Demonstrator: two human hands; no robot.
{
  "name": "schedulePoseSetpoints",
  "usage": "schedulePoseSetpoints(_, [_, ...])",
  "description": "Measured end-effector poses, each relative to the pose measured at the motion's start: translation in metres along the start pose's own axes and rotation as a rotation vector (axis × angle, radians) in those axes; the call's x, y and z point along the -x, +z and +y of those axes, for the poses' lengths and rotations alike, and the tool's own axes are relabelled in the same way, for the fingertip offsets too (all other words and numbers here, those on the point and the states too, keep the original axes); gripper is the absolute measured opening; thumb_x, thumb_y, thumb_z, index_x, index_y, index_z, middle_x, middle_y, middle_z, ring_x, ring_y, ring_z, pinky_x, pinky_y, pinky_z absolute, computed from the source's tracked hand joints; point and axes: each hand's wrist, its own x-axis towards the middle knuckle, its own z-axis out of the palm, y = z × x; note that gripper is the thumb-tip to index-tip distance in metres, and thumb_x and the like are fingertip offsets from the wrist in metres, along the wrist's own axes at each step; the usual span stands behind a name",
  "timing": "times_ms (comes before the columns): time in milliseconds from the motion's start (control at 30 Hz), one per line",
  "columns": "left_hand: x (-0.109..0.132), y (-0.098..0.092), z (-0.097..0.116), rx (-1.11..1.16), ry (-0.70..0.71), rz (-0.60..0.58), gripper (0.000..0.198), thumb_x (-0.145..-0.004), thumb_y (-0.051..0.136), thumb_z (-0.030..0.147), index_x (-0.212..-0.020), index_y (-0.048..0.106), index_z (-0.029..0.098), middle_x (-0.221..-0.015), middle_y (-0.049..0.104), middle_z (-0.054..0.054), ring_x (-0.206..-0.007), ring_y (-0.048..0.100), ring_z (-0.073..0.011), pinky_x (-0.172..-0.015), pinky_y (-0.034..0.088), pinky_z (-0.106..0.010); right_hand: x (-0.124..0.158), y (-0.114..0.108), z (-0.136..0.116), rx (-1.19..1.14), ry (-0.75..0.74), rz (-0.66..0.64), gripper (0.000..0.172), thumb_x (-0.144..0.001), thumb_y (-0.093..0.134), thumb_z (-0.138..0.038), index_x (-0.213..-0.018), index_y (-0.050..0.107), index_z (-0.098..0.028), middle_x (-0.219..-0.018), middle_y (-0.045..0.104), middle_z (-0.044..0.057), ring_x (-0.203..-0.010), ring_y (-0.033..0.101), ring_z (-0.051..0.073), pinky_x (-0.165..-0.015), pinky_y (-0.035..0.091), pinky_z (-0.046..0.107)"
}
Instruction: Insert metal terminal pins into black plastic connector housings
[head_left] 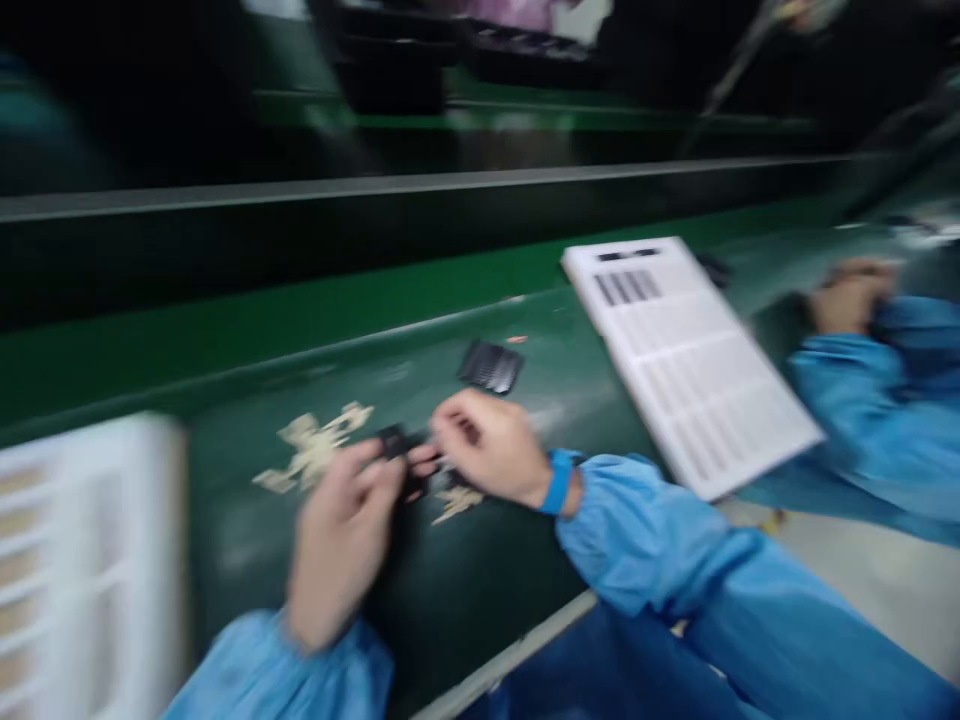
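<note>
My left hand [345,530] grips a small black part [393,441] between thumb and fingers, above the dark green work surface [300,560]. Close beside it, my right hand [491,445], with a blue band [559,482] at the wrist, has its fingers pinched together; what they hold is blurred. Behind my left hand lies a loose pile of cream-coloured pieces [311,447]. A few more cream pieces [457,502] lie under my right hand, next to some dark bits. Just beyond my right hand sits a group of black ribbed parts [491,366].
To the right, a white slotted tray [697,370] has dark strips at its far end. Another white tray [90,570] with tan contents stands at the left edge. A co-worker's hands [851,293] and blue sleeves are at the far right. A raised ledge [375,187] runs along the back.
</note>
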Motion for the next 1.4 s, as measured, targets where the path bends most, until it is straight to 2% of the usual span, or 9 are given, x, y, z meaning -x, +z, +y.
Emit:
schedulePoseSetpoints(100, [0.002,0.013,0.009,0.122,0.025,-0.066,0.044,-0.088,0.071,0.051,-0.105,0.051,0.016,-0.099,0.077,-0.010,-0.083,0.074,-0.0191,-0.067,0.057,-0.025,0.001,0.003,0.009,-0.011,-0.006,0.066,0.011,-0.096,0.057,-0.023,-0.088,0.064,-0.021,-0.078,0.068,0.000,-0.069,0.064,0.015,-0.066,0.051,0.025])
schedulePoseSetpoints(200, [-0.007,0.015,-0.003,0.202,0.036,-0.112,0.038,-0.090,0.070,0.045,-0.102,0.049,0.016,-0.106,0.075,-0.013,-0.084,0.074,-0.0174,-0.065,0.056,-0.023,-0.003,0.010,0.020,0.017,-0.043,0.079,0.004,-0.093,0.063,-0.021,-0.092,0.067,-0.022,-0.080,0.069,0.001,-0.068,0.064,0.016,-0.065,0.051,0.027])
schedulePoseSetpoints(267, [-0.008,0.015,-0.011,0.222,0.037,-0.105,0.032,-0.092,0.069,0.039,-0.102,0.049,0.017,-0.105,0.074,-0.011,-0.085,0.074,-0.0172,-0.065,0.057,-0.022,-0.004,0.009,0.019,-0.002,-0.056,0.052,0.008,-0.092,0.065,-0.021,-0.099,0.068,-0.022,-0.084,0.069,0.002,-0.071,0.065,0.017,-0.067,0.053,0.029])
schedulePoseSetpoints(433, [-0.001,0.020,-0.016,0.116,0.109,-0.069,0.017,-0.092,0.066,0.023,-0.101,0.054,0.017,-0.092,0.073,-0.005,-0.087,0.073,-0.0158,-0.073,0.058,-0.024,0.002,0.007,0.010,-0.017,-0.082,-0.034,0.013,-0.093,0.066,-0.022,-0.106,0.069,-0.023,-0.090,0.067,0.003,-0.071,0.064,0.016,-0.065,0.053,0.030])
schedulePoseSetpoints(567, [-0.001,0.019,-0.015,0.021,0.114,-0.031,0.013,-0.091,0.065,0.019,-0.099,0.055,0.017,-0.089,0.071,-0.003,-0.087,0.072,-0.0151,-0.074,0.057,-0.023,0.005,0.012,0.013,-0.004,-0.088,-0.045,0.002,-0.093,0.066,-0.023,-0.094,0.068,-0.022,-0.082,0.066,0.002,-0.065,0.062,0.014,-0.060,0.052,0.028])
schedulePoseSetpoints(700, [0.000,0.019,-0.013,0.023,0.116,-0.015,0.014,-0.090,0.066,0.021,-0.099,0.055,0.017,-0.088,0.071,-0.003,-0.086,0.072,-0.0153,-0.073,0.057,-0.024,0.007,0.013,0.011,0.011,-0.083,-0.077,0.004,-0.091,0.066,-0.023,-0.087,0.066,-0.022,-0.078,0.064,0.001,-0.063,0.060,0.014,-0.057,0.050,0.027])
schedulePoseSetpoints(1033, [0.004,0.027,-0.014,0.103,0.114,-0.002,0.018,-0.089,0.069,0.022,-0.098,0.053,0.017,-0.088,0.071,-0.004,-0.084,0.073,-0.0161,-0.071,0.059,-0.024,0.013,0.018,0.008,-0.035,0.107,0.022,0.005,-0.082,0.069,-0.020,-0.083,0.064,-0.022,-0.066,0.063,-0.003,-0.052,0.056,0.012,-0.051,0.046,0.026])
schedulePoseSetpoints(1233, [0.005,0.026,-0.017,-0.036,0.174,0.031,0.016,-0.090,0.067,0.022,-0.100,0.054,0.018,-0.088,0.072,-0.004,-0.084,0.073,-0.0158,-0.069,0.058,-0.022,0.013,0.019,0.008,-0.097,0.173,-0.001,0.005,-0.082,0.069,-0.021,-0.083,0.065,-0.021,-0.065,0.063,-0.003,-0.052,0.056,0.011,-0.049,0.044,0.024])
schedulePoseSetpoints(1400, [0.004,0.021,-0.016,-0.163,0.261,0.049,0.011,-0.093,0.063,0.022,-0.103,0.060,0.019,-0.092,0.074,-0.003,-0.086,0.074,-0.0153,-0.074,0.058,-0.024,0.010,0.016,0.011,-0.122,0.203,-0.048,0.006,-0.081,0.070,-0.023,-0.083,0.066,-0.020,-0.067,0.065,-0.001,-0.054,0.058,0.012,-0.049,0.045,0.024])
